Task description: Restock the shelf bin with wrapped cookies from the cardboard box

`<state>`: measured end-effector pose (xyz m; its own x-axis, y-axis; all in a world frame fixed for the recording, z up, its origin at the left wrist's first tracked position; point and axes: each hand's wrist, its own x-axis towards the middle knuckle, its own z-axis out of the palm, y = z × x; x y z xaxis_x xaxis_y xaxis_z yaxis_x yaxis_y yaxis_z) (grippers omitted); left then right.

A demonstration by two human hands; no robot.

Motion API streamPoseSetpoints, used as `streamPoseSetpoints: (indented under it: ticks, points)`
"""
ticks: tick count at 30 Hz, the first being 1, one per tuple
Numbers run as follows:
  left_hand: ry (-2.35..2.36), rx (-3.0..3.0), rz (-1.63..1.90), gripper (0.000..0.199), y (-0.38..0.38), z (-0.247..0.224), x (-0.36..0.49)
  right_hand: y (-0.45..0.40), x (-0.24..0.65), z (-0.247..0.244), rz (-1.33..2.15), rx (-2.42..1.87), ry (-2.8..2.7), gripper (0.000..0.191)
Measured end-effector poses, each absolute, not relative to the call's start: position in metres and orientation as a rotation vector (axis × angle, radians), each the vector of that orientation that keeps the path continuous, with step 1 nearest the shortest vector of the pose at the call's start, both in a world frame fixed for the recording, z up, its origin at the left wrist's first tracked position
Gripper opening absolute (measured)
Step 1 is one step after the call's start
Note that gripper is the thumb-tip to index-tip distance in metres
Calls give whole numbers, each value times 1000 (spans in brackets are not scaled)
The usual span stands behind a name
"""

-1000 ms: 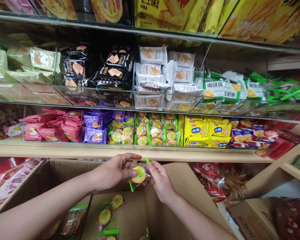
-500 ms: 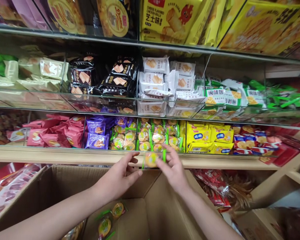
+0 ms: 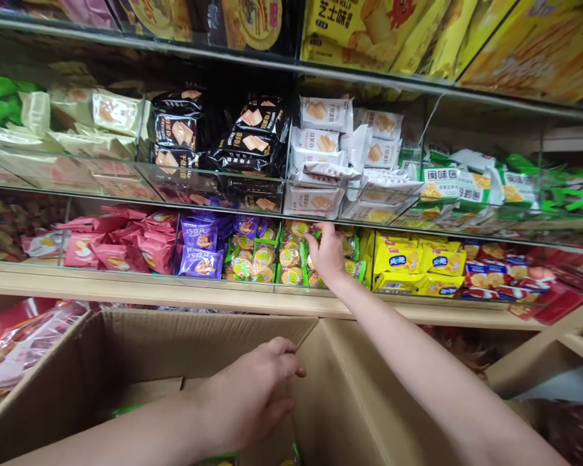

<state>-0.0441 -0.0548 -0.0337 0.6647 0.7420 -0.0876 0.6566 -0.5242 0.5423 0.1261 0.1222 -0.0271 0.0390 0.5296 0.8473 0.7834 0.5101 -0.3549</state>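
Observation:
My right hand point(image 3: 327, 255) reaches into the lower shelf compartment among the round cookie packets point(image 3: 290, 257) with clear wrappers and green edges. Its thumb and finger pinch at a packet near the top of the stack, partly hidden by the hand. Lower down, my left hand point(image 3: 260, 395) hovers over the open cardboard box point(image 3: 359, 388), with its fingers loosely bent and apart and nothing visible in them. A few green-edged packets lie inside the box, mostly hidden under my left arm.
Purple cookie packs point(image 3: 200, 262) and pink packs point(image 3: 121, 249) stand left of the cookies, yellow packs point(image 3: 397, 259) to the right. The glass shelf edge point(image 3: 252, 206) runs just above my right hand. White-wrapped packs point(image 3: 324, 113) fill the shelf above.
My right hand has moved up and forward with the cookie packet, from above the box into the shelf compartment. My left hand has dropped down over the box. The view has shifted slightly.

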Motion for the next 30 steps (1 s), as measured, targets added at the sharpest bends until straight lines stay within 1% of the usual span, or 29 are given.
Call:
streamPoseSetpoints:
  ticks: [6,13,16,23,30]
  points:
    - [1050,2351,62,36,-51,-36,-47,127,121,-22,-382,-1331,-1899,17]
    - [1035,2373,-76,35,-52,-37,-48,141,111,5,-321,-1520,-2006,24]
    - [1032,2372,-132,34,-55,-37,-50,144,116,10,-270,-1553,-2059,24]
    - [1020,2386,-269,30,-59,-31,-50,131,129,7,-318,-1469,-2138,27]
    - [1080,2332,-370,36,-61,-34,-49,114,137,-6,-446,-1375,-2104,27]
